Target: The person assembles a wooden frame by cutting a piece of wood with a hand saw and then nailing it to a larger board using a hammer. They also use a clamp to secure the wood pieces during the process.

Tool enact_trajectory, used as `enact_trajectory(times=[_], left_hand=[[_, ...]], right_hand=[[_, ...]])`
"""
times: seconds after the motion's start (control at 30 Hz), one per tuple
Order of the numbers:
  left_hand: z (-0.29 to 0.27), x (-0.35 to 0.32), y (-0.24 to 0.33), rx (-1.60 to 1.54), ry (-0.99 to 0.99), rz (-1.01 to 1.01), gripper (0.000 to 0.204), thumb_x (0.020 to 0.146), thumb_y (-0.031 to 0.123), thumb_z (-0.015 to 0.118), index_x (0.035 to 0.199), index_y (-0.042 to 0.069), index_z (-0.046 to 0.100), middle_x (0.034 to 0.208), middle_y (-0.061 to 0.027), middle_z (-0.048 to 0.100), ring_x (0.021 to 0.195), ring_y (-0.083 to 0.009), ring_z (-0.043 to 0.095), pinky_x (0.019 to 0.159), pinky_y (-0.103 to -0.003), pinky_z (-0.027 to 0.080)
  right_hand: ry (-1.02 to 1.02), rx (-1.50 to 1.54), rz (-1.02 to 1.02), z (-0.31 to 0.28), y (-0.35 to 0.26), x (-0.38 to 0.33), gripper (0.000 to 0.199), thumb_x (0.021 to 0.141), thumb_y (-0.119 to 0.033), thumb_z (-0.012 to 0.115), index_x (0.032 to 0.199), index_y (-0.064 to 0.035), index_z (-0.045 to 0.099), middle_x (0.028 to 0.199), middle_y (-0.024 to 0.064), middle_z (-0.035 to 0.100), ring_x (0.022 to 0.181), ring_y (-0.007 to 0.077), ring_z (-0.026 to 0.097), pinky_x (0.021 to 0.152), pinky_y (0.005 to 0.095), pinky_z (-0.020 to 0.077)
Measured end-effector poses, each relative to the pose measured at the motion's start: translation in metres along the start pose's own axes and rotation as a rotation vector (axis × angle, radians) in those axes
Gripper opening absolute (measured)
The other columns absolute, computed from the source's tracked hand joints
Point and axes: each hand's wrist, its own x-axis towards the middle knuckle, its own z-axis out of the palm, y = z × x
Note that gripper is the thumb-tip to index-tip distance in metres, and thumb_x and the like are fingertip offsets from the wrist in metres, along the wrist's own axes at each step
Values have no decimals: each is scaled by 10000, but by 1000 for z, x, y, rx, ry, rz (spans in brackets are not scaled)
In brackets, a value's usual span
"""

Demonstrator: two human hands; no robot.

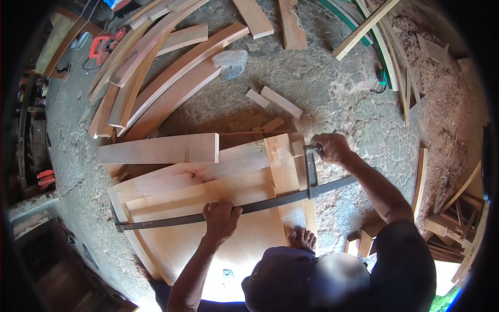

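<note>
A long dark bar clamp (267, 205) lies across a wooden framed panel (208, 249) on the floor. Its far-left jaw reaches the panel's left edge, while the sliding jaw (311, 174) sits by the right edge. My left hand (222, 221) is closed round the bar near its middle. At the top of the sliding jaw, my right hand (332, 148) grips the clamp's screw end, whose handle is mostly hidden by the fingers. A bare foot (302, 239) rests at the panel's right side. Along the right edge runs a pale board (283, 166).
A loose plank (158, 149) lies against the panel's far side. Several curved timbers (182, 70) are stacked at the far left, near a red power tool (106, 44). A plastic bag (231, 63) and two small offcuts (280, 101) lie beyond. Sawdust (442, 104) covers the right side.
</note>
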Motion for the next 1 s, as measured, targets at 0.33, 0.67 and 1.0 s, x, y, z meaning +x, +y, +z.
enact_trajectory(times=[0.33,0.67,1.0], left_hand=[[-7,1,6,-47,30,-48,322,903,395,631,819,88,684,825,-127,683,889,-354,628,925,-513,385],[3,5,8,-27,75,-11,310,883,395,659,810,96,697,795,-121,688,863,-355,639,907,-504,396],[-4,2,7,-29,27,-39,318,886,406,654,805,104,712,782,-123,698,854,-350,649,906,-497,394]], right_hand=[[-82,-161,164,-26,-37,5,332,814,-189,648,1141,-232,680,950,123,728,896,313,704,806,459,540],[-885,350,238,-35,7,41,317,742,-232,845,1000,-86,732,786,62,693,713,207,666,677,374,529],[137,-115,38,-11,-10,-6,222,863,-285,672,1073,-216,646,902,82,704,952,293,702,821,442,538]])
